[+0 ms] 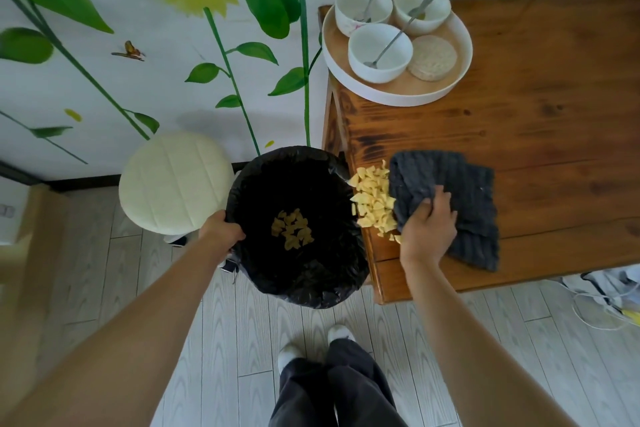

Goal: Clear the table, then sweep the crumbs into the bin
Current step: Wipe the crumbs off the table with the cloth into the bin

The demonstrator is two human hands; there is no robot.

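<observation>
Crumbs at the table's edge, bin held beside it.

The left hand (221, 230) curls its fingers over the rim of one black-lined bin (298, 267), touching the wooden table (554, 135); the right hand (427, 225) grips one dark grey cloth (460, 198) just beside a pile of yellow crumbs (372, 204) at the table's left edge, with more crumbs already in the bin. One round tray (464, 55) at the far corner carries three white bowls (379, 52), three spoons (391, 42) and a small stack of round coasters (433, 57). One cream stool (175, 180) stands on the pale plank floor (242, 340) below a sunflower-painted wall (173, 45).
</observation>
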